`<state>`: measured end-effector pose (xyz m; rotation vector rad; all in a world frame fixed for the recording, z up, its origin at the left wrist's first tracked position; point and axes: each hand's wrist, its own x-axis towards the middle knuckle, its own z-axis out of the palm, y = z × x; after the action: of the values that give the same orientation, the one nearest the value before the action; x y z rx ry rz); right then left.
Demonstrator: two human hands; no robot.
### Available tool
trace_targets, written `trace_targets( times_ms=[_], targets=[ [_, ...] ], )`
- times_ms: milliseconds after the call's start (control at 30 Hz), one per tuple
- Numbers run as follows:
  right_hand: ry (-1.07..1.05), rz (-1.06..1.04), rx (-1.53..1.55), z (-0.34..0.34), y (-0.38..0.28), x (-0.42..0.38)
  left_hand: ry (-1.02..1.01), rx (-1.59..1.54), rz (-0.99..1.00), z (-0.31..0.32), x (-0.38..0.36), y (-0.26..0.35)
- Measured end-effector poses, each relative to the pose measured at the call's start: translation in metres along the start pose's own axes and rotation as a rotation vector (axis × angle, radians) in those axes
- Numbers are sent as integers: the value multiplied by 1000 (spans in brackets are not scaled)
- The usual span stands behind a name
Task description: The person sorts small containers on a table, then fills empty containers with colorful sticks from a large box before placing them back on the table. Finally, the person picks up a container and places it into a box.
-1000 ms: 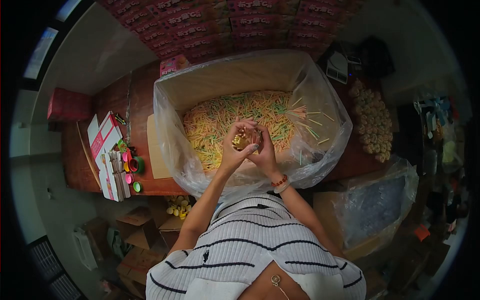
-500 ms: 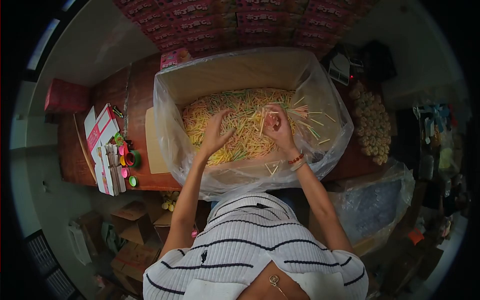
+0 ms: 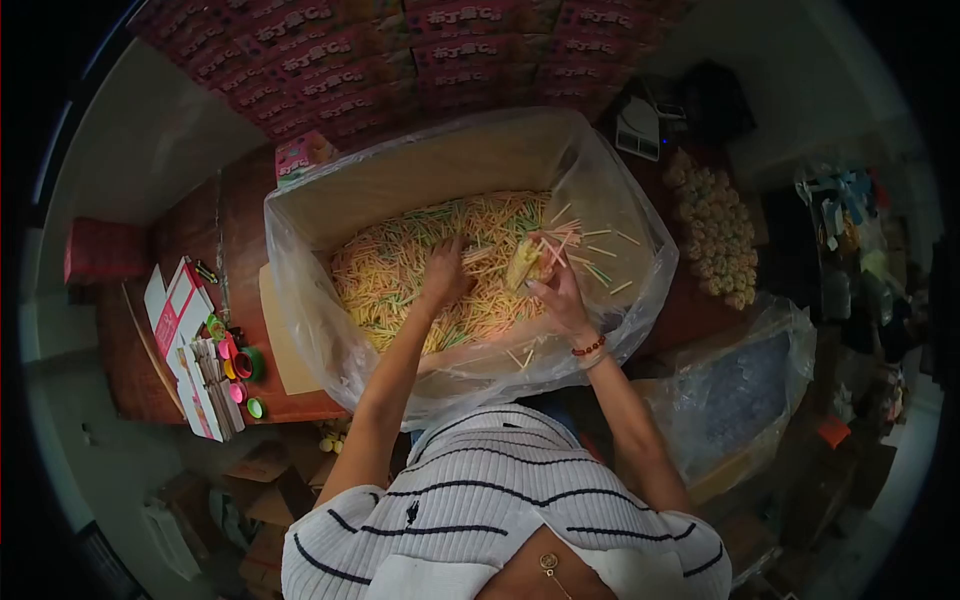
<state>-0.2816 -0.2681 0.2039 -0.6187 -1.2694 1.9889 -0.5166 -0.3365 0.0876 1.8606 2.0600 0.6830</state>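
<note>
Thin pastel candy-like sticks (image 3: 400,250), yellow, pink, orange and green, fill a large carton (image 3: 420,160) lined with clear plastic. My left hand (image 3: 447,268) reaches into the pile, its fingertips sunk among the sticks, so I cannot see whether they grip any. To the right, my right hand (image 3: 560,296) is closed around a small clear container (image 3: 524,266) with sticks in it, tilted over the pile. Several loose sticks (image 3: 598,272) lie spread out at the right inside the carton, beyond that hand.
Flattened white and pink boxes (image 3: 195,350) and coloured round lids (image 3: 240,365) lie left of the carton. A scale (image 3: 638,128) and a cluster of small filled containers (image 3: 715,235) stand right. Pink printed boxes (image 3: 400,60) are stacked behind. A plastic-lined box (image 3: 735,400) sits lower right.
My left hand has gone from hovering over the pile down into the sticks. The right hand has turned the container, so its side shows more. The whole view has shifted a little.
</note>
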Motion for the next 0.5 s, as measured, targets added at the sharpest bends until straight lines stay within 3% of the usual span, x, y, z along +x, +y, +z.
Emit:
trace_targets(
  times_ms=[133, 200, 233, 300, 333, 367, 433, 500],
  targets=[
    [32, -31, -29, 9, 10, -2, -102, -320, -10, -21, -8, -6],
    [66, -92, -183, 18, 13, 2, -333, -777, -602, -40, -25, 5],
    [102, -148, -341, 22, 16, 2, -339, -772, -602, -52, -33, 22],
    [97, -231, -522, 26, 17, 7, 79, -1178, -730, -64, -33, 52],
    [103, -294, -699, 29, 21, 1, 23, -1235, -732, -59, -33, 45],
    [172, -351, -656, 33, 28, 1, 10, -1231, -742, -57, -42, 49],
    [141, -339, -709, 41, 13, 3, 203, -1647, -542, -84, -25, 87],
    [122, -303, -750, 51, 10, -8, 166, -1675, -638, -69, -38, 68]
  ],
)
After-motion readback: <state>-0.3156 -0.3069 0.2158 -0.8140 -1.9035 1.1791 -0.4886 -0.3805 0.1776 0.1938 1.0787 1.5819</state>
